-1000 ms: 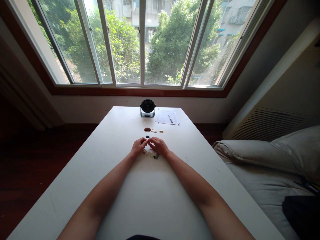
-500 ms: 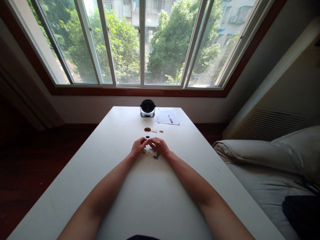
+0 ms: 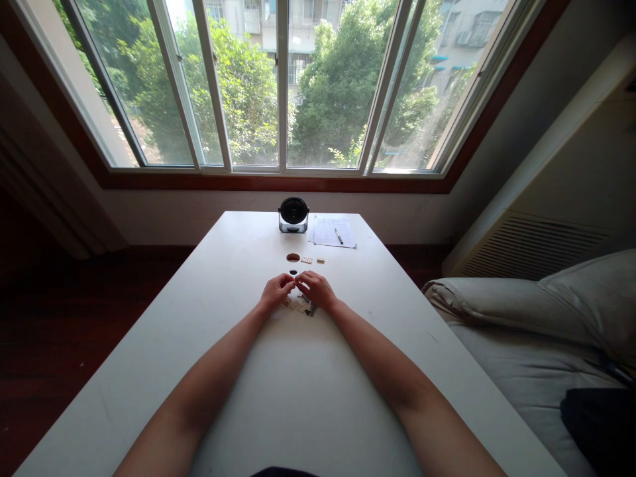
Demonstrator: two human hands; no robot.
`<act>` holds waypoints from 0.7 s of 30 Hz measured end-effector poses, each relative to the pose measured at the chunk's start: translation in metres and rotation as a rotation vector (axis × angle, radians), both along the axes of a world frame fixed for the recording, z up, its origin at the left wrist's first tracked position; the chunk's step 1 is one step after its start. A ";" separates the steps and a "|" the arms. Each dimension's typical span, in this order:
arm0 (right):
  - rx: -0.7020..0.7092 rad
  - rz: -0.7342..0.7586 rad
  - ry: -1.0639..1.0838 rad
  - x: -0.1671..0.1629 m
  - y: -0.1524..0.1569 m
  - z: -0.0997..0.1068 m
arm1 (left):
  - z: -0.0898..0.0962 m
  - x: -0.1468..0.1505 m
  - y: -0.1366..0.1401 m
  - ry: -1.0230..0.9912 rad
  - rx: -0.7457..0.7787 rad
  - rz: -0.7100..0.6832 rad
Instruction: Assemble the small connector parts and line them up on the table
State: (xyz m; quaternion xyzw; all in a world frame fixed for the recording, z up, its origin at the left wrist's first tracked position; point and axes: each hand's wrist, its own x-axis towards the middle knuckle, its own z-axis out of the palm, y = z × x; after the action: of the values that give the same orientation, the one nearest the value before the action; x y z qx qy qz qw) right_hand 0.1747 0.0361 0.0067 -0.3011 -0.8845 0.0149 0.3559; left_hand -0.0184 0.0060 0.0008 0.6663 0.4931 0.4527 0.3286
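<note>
My left hand (image 3: 277,290) and my right hand (image 3: 316,289) meet over the white table (image 3: 298,384), fingertips pinched close together. Whatever lies between the fingers is too small and too hidden to name. Just beyond the fingertips is a small dark round thing (image 3: 293,272). Under and between the hands lie several flat beige pieces (image 3: 299,304). Small dark grey pieces (image 3: 311,310) lie beside them, near my right wrist, and the hands partly cover this group.
A brown round thing (image 3: 293,258) and two small dotted beige pieces, one larger (image 3: 307,260) and one smaller (image 3: 320,260), lie farther out. Behind them are a black desk fan (image 3: 293,213) and a paper sheet (image 3: 325,233) bearing a pen (image 3: 338,236). A sofa (image 3: 517,344) flanks the right side.
Both hands stay in nearly the same place; the fingertips have shifted only very slightly. Nothing else has visibly moved.
</note>
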 end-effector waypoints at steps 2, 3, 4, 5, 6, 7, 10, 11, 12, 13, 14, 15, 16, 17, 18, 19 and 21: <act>-0.005 0.003 0.014 0.000 0.000 0.000 | 0.001 0.000 0.000 0.006 -0.002 -0.003; -0.007 0.005 0.021 -0.001 0.001 0.000 | 0.001 0.000 -0.001 0.009 -0.003 -0.003; -0.009 0.008 0.028 -0.001 0.001 0.000 | 0.002 0.001 -0.002 0.013 -0.003 -0.001; -0.012 0.012 0.034 -0.001 0.001 0.000 | 0.003 0.001 -0.002 0.019 -0.004 0.002; -0.016 0.015 0.040 -0.001 0.001 0.000 | 0.004 0.002 -0.003 0.026 -0.006 0.004; -0.020 0.017 0.045 -0.001 0.001 0.000 | 0.005 0.002 -0.004 0.034 -0.008 0.005; -0.031 0.013 0.064 -0.002 0.000 0.000 | 0.007 0.003 -0.006 0.056 -0.014 0.003; -0.033 0.009 0.071 -0.002 0.000 0.000 | 0.008 0.003 -0.006 0.059 -0.014 0.003; -0.034 0.006 0.076 -0.002 0.000 0.000 | 0.008 0.003 -0.006 0.061 -0.014 0.003; -0.036 0.003 0.079 -0.002 0.000 -0.001 | 0.007 0.003 -0.006 0.060 -0.013 0.002; -0.037 0.001 0.081 -0.003 0.000 -0.001 | 0.007 0.003 -0.006 0.058 -0.013 0.001; -0.039 0.001 0.081 -0.003 0.000 -0.001 | 0.006 0.003 -0.005 0.055 -0.013 0.000; -0.040 0.001 0.080 -0.003 0.000 -0.001 | 0.006 0.003 -0.005 0.052 -0.013 0.000; -0.041 0.002 0.079 -0.003 -0.001 -0.001 | 0.005 0.003 -0.005 0.049 -0.012 0.002; -0.042 0.002 0.078 -0.002 -0.001 -0.001 | 0.005 0.003 -0.004 0.047 -0.010 0.006; -0.042 0.002 0.077 -0.002 -0.001 0.000 | 0.004 0.003 -0.004 0.046 -0.006 0.011; -0.042 0.003 0.075 -0.002 -0.002 0.000 | 0.004 0.003 -0.004 0.045 0.002 0.021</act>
State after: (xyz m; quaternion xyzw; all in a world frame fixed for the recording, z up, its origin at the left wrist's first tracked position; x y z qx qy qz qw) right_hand 0.1725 0.0346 0.0068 -0.3064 -0.8705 0.0454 0.3825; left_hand -0.0153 0.0024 0.0049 0.6714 0.5069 0.4415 0.3120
